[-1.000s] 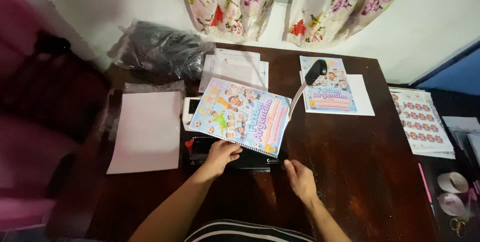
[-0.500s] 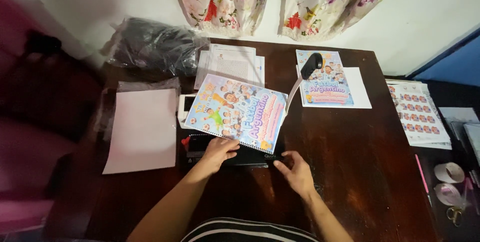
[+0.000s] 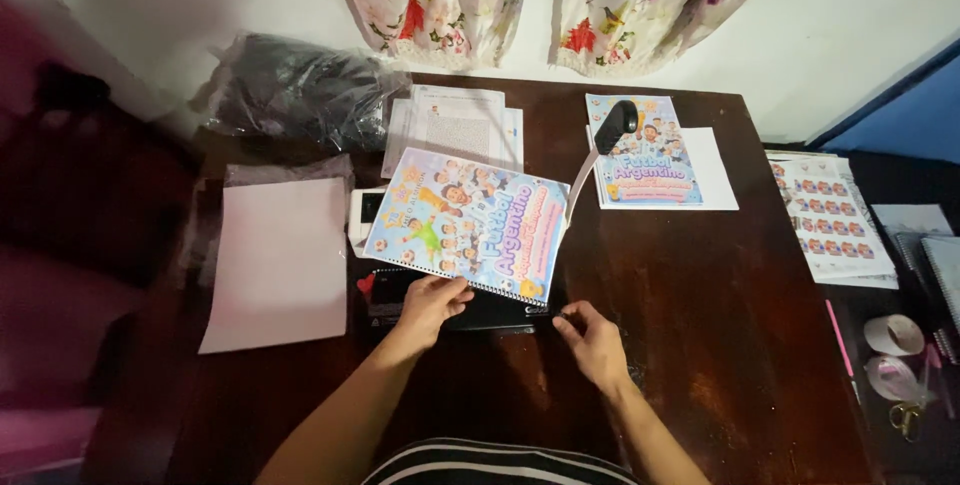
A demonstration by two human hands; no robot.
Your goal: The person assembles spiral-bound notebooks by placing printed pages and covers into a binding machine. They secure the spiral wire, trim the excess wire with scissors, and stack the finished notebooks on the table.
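Observation:
A colourful spiral-bound booklet [image 3: 470,220] with cartoon figures lies tilted across a black binding machine [image 3: 480,310] near the middle of the dark wooden table [image 3: 720,285]. My left hand [image 3: 428,307] rests on the machine and touches the booklet's bound lower edge with its fingertips. My right hand [image 3: 592,340] sits on the table by the machine's right end, fingers curled near its corner; whether it grips anything I cannot tell.
A pink sheet in clear plastic [image 3: 280,260] lies at the left. A black plastic bag [image 3: 300,95], a stack of printed pages [image 3: 455,125] and a second colourful cover [image 3: 645,150] sit farther back. Sticker sheets [image 3: 830,220] and tape rolls [image 3: 890,355] are at the right.
My right hand has moved left toward the machine's right end. My left hand stays at the booklet's bound edge.

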